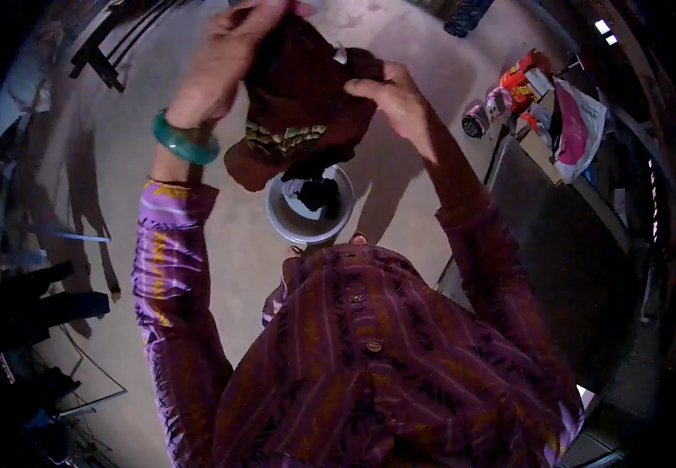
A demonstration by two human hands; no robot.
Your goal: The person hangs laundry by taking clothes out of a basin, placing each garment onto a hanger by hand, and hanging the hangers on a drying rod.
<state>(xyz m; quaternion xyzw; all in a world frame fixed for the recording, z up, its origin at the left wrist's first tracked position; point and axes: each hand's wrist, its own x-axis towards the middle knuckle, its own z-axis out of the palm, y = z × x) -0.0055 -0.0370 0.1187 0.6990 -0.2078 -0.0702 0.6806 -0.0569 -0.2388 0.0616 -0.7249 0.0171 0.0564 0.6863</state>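
A dark reddish-brown garment (306, 93) with a patterned patch hangs between my two hands at the top middle. My left hand (225, 58), with a green bangle on its wrist, is closed on its upper left part. On the garment's right side, my right hand (394, 97) pinches the cloth between thumb and fingers. Below the garment, a white basin (277, 216) stands on the floor, holding dark and white cloth (318, 196). The garment's lower edge overlaps the basin's far side in view.
Red and pink packets (521, 82) and a white and pink bag (580, 132) lie at the upper right, beside a dark flat surface (564, 257). Dark objects (49, 300) line the left side. My feet show just below the basin.
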